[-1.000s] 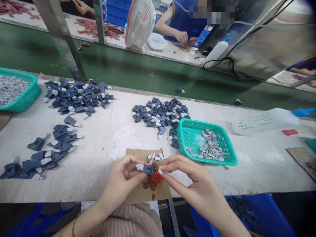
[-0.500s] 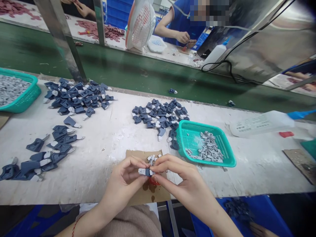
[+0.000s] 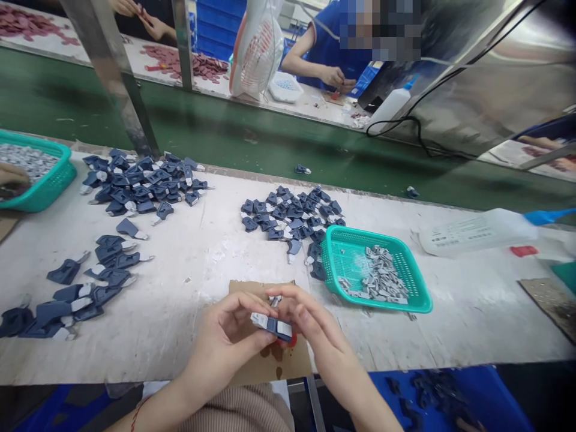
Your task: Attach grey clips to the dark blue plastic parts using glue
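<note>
My left hand (image 3: pixel 220 336) pinches a small dark blue plastic part (image 3: pixel 272 326) between thumb and fingers. A light grey piece sits at each of its ends. Just behind the part, my right hand (image 3: pixel 321 336) has its fingers bent and apart; whether a fingertip touches it I cannot tell. Beneath both hands lies a piece of brown cardboard (image 3: pixel 252 375) with wet brown stains. Something red (image 3: pixel 293 340) on it shows partly past the part, and small grey pieces (image 3: pixel 274 300) are mostly hidden by my fingers.
A green basket (image 3: pixel 422 300) of grey pieces stands right of my hands. Piles of blue parts lie behind (image 3: pixel 292 210) and to the left (image 3: pixel 144 183). A white bottle (image 3: pixel 481 231) lies at right. Another person's hand (image 3: pixel 13 175) is in the left basket (image 3: pixel 58 186).
My right thumb and fingers have come off the part, which has tilted and shows more of its right end. Another person's hand has come into the left basket.
</note>
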Demonstrator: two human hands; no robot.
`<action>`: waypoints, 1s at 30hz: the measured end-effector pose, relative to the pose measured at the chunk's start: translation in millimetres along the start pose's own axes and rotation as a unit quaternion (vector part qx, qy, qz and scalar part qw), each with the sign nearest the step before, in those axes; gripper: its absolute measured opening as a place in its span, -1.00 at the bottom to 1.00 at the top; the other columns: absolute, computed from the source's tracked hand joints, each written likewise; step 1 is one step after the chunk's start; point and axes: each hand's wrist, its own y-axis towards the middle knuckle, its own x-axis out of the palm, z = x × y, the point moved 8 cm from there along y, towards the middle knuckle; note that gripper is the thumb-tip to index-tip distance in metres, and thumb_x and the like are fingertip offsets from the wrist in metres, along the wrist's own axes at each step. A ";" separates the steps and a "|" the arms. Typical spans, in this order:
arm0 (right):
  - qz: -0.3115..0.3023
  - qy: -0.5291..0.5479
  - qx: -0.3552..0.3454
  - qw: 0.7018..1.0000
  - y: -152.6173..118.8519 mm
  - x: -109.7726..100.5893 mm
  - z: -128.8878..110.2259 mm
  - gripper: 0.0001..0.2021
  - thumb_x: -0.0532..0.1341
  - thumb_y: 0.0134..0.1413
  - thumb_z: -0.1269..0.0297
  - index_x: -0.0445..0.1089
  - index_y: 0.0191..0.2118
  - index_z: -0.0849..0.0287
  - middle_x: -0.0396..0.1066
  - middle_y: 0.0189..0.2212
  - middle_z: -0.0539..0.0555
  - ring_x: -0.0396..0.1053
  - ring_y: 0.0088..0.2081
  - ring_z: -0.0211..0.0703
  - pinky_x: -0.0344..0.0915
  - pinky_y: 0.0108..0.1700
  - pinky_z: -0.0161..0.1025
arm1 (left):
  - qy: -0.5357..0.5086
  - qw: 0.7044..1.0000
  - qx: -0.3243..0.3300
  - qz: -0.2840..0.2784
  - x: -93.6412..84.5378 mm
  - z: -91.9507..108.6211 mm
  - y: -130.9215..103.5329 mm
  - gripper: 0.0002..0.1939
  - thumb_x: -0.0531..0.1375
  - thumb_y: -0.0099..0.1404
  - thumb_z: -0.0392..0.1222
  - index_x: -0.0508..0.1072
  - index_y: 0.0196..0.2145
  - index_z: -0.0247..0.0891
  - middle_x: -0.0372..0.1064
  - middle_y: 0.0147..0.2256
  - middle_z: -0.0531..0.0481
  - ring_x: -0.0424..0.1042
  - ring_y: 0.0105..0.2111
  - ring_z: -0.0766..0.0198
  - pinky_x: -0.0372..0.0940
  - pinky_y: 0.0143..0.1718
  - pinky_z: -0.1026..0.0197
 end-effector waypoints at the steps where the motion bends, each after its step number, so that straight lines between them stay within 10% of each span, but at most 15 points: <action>1: -0.015 0.022 0.016 1.000 0.3 6.9 4.3 -0.61 0.05 0.29 -0.11 0.38 0.02 0.00 0.38 -0.33 0.00 0.31 -0.44 -0.30 0.31 -0.41 -0.34 | -0.007 1.000 -0.004 -0.007 1.9 -1.3 0.6 -0.86 0.37 0.15 -0.35 0.50 -0.35 -0.20 0.48 -0.29 0.03 0.56 -0.37 0.23 0.48 -0.31 0.19; 24: 0.069 0.141 0.018 0.987 14.1 8.6 12.8 -0.58 0.17 0.17 -0.14 0.43 -0.03 0.03 0.28 -0.39 -0.03 -0.07 -0.59 -0.39 -0.02 -0.57 -0.38 | 0.016 1.000 -0.020 0.006 13.5 3.8 23.1 -0.85 0.39 0.12 -0.32 0.48 -0.38 -0.22 0.50 -0.36 0.04 0.56 -0.41 0.22 0.51 -0.38 0.20; 27: 0.097 0.119 0.010 0.988 13.5 -1.2 9.1 -0.49 0.05 0.22 -0.20 0.37 0.07 0.04 0.32 -0.43 -0.01 0.05 -0.58 -0.32 0.05 -0.56 -0.35 | 0.050 0.997 -0.036 -0.045 24.0 17.2 33.8 -0.86 0.37 0.16 -0.26 0.48 -0.32 -0.24 0.54 -0.33 -0.02 0.57 -0.45 0.20 0.50 -0.34 0.13; 30: 0.171 0.098 -0.028 0.980 5.9 -28.8 5.4 -0.45 -0.04 0.27 -0.20 0.32 0.12 0.08 0.25 -0.55 -0.06 0.11 -0.57 -0.25 0.07 -0.54 -0.32 | 0.188 0.982 0.009 0.018 9.6 50.2 70.8 -0.83 0.35 0.18 -0.21 0.51 -0.26 -0.27 0.57 -0.28 -0.08 0.58 -0.25 0.14 0.46 -0.14 0.11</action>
